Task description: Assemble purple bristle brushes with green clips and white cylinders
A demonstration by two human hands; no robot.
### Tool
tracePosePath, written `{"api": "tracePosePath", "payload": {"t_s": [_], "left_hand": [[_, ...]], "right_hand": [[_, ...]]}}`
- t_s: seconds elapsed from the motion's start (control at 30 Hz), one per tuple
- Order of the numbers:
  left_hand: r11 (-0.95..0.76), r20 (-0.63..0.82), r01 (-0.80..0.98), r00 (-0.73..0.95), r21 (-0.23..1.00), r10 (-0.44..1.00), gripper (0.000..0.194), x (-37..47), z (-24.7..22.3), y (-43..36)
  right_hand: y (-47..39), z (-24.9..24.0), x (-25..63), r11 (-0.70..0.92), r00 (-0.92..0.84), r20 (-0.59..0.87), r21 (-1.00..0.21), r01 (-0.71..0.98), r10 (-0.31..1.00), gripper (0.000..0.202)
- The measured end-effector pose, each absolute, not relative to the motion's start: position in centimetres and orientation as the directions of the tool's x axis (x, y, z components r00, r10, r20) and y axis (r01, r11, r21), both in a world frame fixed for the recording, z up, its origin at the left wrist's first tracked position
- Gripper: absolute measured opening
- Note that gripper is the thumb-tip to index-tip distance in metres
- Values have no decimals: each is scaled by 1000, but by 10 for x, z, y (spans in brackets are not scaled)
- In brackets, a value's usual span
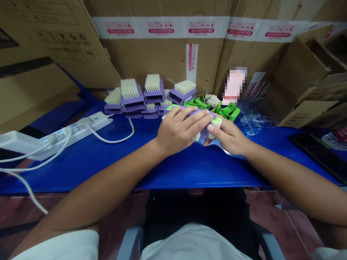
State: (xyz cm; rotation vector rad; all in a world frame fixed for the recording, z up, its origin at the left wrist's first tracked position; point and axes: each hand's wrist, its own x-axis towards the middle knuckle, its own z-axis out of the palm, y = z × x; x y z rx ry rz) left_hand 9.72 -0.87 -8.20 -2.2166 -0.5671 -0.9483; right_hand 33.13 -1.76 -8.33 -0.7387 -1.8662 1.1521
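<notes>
While pressing a purple-and-green brush (216,122) under the left hand (177,129)'s slightly spread fingers and pinching its three-o'clock end with the right hand (230,137), seems to need steady support.

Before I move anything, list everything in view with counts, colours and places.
Bristled plastic blocks: at least six, purple and cream, back left of centre
Bristled plastic piece: one, lime, purple and cream, in both hands
Openwork plastic parts: several, green, behind hands
Thin plastic pieces: several, clear, right of green parts
Pixelated item: one, pink, back
Cardboard boxes: several, brown, back and sides
Socket strip: one, white, left
Cables: several, white, left
Flat slab: one, black, right
Smooth tabletop: one, blue, beneath
Chair armrests: two, grey, below
Left hand: one, bare, centre
Right hand: one, bare, right of centre
</notes>
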Motion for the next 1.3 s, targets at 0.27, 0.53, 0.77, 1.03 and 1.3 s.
{"api": "tracePosePath", "payload": {"t_s": [0.27, 0.53, 0.77, 1.03, 1.3], "left_hand": [[-774, 730, 581, 639, -252, 243, 48, 95, -87, -6], [-754, 745, 576, 643, -316, 178, 46, 95, -84, -7], [-749, 713, 583, 666, -314, 219, 47, 94, -84, -7], [-771, 711, 572, 663, -280, 234, 48, 94, -86, -10], [-749, 739, 603, 630, -274, 237, 45, 95, -91, -10]], "right_hand": [[-17, -82, 333, 406, -522, 312, -911, 73, 794, 51], [-18, -79, 333, 438, -520, 333, -895, 88, 786, 57], [-18, -80, 334, 418, -530, 319, -905, 75, 786, 51], [-19, -78, 333, 412, -548, 290, -904, 111, 784, 47], [-11, -85, 332, 350, -563, 261, -935, 54, 784, 52]]}}
